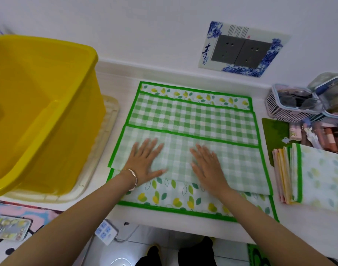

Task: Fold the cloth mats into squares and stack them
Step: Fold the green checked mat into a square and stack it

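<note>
Scene: a person stands at a white table (183, 228), seen from a camera on their head looking down at both bare hands.
Mat in hand: a green-bordered cloth mat (193, 120) lies flat in the middle of the table, lemon-and-leaf print on one face and green check on the other.
Folds so far: the far edge is turned toward the person and the near flap (241, 166) is turned away, so the checked side shows on both; the two flaps overlap across the middle.
Left hand: the left hand (145, 160), with a bracelet (133, 177) at the wrist, presses flat on the near flap, fingers straight and spread, gripping nothing.
Right hand: the right hand (208, 166) lies flat just beside it on the same flap, fingers straight, also holding nothing.
Long axis: the folded band runs left to right, with its short ends out beyond each hand.
Likely next move: bringing one short end across to the other would make the square.
Stack: folded mats (321, 177) sit at the right edge of the table, nearer the right hand.
Other things: a yellow plastic tub (39, 93) stands to the left.
</note>
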